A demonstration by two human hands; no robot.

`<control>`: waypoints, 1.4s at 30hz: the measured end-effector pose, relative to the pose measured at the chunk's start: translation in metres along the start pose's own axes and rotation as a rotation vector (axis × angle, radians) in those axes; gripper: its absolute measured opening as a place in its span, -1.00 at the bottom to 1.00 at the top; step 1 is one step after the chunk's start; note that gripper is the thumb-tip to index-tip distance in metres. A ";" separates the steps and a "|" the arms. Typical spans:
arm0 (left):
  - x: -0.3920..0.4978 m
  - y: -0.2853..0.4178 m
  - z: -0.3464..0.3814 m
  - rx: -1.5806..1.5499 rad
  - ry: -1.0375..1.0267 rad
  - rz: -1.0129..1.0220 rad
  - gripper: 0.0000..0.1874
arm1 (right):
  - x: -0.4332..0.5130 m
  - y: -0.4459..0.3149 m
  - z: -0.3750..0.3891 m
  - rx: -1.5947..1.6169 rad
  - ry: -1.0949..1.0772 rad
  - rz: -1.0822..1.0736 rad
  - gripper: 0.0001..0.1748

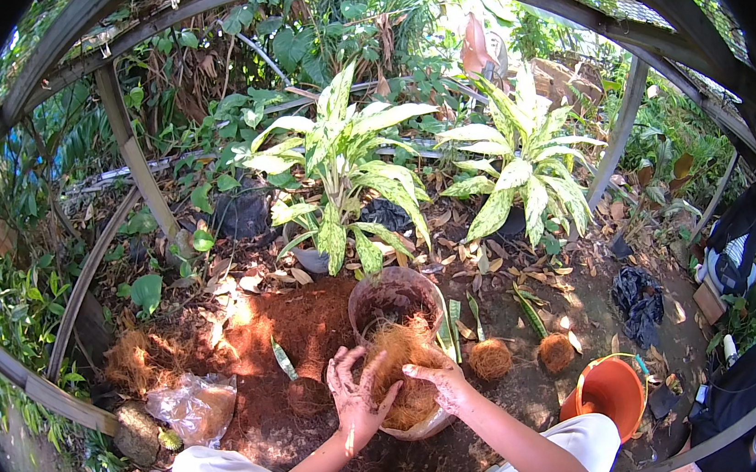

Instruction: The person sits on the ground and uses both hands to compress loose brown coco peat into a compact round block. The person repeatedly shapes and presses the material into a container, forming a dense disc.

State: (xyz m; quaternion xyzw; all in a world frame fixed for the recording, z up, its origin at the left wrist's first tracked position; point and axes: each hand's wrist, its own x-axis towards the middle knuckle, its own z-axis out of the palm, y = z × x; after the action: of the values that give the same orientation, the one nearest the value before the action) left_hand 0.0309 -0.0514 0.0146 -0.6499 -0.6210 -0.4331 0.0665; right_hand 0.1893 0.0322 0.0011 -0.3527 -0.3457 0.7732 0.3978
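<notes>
A loose mass of brown coconut fibre [402,365] lies between my hands, over a round tub [393,283] on the ground. My soil-smeared left hand [360,390] has its fingers spread at the fibre's left side. On the right side, my right hand [438,382] is against the fibre with its thumb over it; some of its fingers are hidden. To the right sit two fibre-wrapped balls, one [490,359] nearer the tub and another [557,353] farther off, with variegated leaf cuttings beside them. A darker ball [308,397] rests left of my left hand, below a leaf cutting [284,358].
An orange bucket [605,395] stands at the right, near a black plastic bag [638,302]. At the left are a clear bag of fibre [195,407], a stone [137,433] and reddish coir [290,321]. Leafy plants [341,184] stand beyond the tub.
</notes>
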 end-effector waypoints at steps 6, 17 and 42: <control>0.000 -0.003 -0.002 -0.005 0.036 -0.011 -0.49 | -0.006 -0.003 0.002 0.094 -0.014 0.043 -0.30; 0.003 -0.007 0.002 -0.084 -0.077 -0.022 -0.36 | 0.014 0.014 -0.020 0.330 -0.047 0.088 -0.51; -0.009 -0.013 0.024 -1.746 -0.256 -1.056 -0.50 | -0.022 -0.001 0.024 -0.320 0.156 -0.276 -0.55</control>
State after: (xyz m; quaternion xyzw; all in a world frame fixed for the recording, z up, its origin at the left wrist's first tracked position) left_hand 0.0321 -0.0407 -0.0119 -0.1569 -0.2986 -0.6349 -0.6951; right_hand 0.1795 0.0081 0.0204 -0.4196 -0.4771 0.6170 0.4643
